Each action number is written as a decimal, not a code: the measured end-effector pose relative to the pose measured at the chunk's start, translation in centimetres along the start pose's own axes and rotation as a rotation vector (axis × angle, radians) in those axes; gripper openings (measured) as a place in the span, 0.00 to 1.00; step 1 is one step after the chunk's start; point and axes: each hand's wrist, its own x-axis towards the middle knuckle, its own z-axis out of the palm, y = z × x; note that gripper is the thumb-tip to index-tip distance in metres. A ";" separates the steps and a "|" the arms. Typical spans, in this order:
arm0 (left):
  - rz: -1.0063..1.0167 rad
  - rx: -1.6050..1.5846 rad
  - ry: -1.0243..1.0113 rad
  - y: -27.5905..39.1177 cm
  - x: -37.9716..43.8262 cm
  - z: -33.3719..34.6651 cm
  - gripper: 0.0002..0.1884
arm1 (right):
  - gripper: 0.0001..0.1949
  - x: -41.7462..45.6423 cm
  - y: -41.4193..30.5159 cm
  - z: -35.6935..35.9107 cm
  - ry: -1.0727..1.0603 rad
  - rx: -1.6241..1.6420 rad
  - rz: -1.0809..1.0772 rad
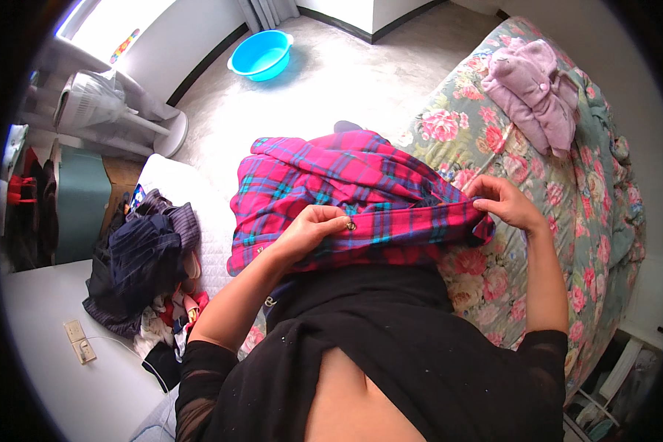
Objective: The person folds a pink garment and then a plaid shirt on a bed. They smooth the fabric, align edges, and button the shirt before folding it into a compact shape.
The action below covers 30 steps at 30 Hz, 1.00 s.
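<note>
A pink, blue and teal plaid shirt [309, 182] lies bunched across my lap. Between thumb and fingers, my left hand [317, 224] pinches a long folded strip of it beside a round button [351, 226]. At the strip's other end, my right hand [494, 201] grips the cloth by its edge near a curled end. The strip is stretched roughly level between both hands. The rest of the shirt is heaped beyond the strip, and its underside is hidden.
A floral quilt [469, 259] covers the bed, with a folded pink fleece garment [536, 94] on it at the upper right. Dark clothes [149, 254] are piled at left. A blue basin [261, 55] and a white pedestal fan [96, 102] stand farther off.
</note>
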 end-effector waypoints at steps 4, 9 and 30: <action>0.183 0.627 0.263 0.1 0.4 0.5 0.08 | 0.09 -0.3 0.6 0.1 0.045 0.056 -0.006; 0.725 1.028 0.291 4.1 1.8 4.6 0.15 | 0.07 -2.1 -1.2 1.0 0.076 0.030 0.006; 0.879 1.113 -0.119 1.8 1.8 11.6 0.05 | 0.12 7.6 -0.4 8.6 -0.008 -0.776 -0.525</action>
